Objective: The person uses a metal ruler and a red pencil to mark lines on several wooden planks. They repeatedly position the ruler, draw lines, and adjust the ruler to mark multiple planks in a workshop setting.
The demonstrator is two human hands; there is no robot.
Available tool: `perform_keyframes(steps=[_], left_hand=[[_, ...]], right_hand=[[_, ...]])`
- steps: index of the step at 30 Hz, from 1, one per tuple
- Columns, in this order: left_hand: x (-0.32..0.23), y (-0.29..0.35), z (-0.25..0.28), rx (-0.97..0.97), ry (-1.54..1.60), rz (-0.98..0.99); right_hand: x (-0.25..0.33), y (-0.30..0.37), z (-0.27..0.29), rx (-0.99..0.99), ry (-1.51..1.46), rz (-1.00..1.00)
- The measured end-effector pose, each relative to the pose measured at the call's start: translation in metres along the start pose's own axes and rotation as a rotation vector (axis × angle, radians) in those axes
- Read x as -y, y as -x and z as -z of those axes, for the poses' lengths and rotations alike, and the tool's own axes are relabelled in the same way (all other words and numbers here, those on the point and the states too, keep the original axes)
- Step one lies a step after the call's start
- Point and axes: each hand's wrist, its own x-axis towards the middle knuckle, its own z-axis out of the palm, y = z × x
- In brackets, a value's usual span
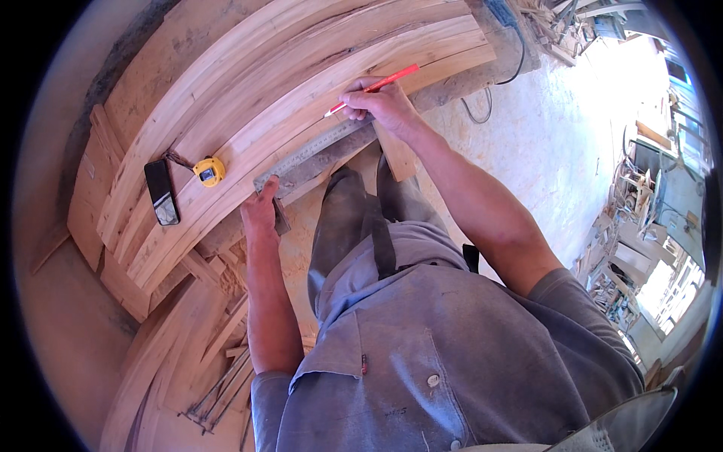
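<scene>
My right hand [382, 105] is closed around a red pencil [392, 77]. The pencil's pale tip touches a wooden board [260, 147] on the bench, beside a dark line along the grain. Along the board's near edge lies a metal ruler [316, 149] with fine markings. My left hand [261, 208] grips the ruler's left end, thumb pressed on top and the other fingers mostly hidden. A pale wooden piece [395, 154] juts toward me near the ruler's right end; whether the two are joined I cannot tell.
A yellow tape measure [209, 172] and a black phone [161, 193] lie on the boards to the left. A blue power tool [501, 11] with a dark cord sits at the far right bench end. Metal rods [218, 392] and curved timber [162, 361] are at lower left. Wood scraps [629, 203] pile up along the right.
</scene>
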Motion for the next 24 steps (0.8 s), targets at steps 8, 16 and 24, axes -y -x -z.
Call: perform_keyframes(steps=[8,16,24], left_hand=[[-0.006,0.003,0.001,-0.004,-0.009,0.051],[-0.008,0.002,0.003,0.019,-0.027,0.095],[0.004,-0.006,0.005,0.004,-0.042,0.075]], right_hand=[[-0.003,0.001,-0.009,0.014,0.154,0.011],[-0.009,0.001,-0.017,0.032,0.347,0.106],[-0.005,0.001,-0.017,0.049,0.426,0.105]])
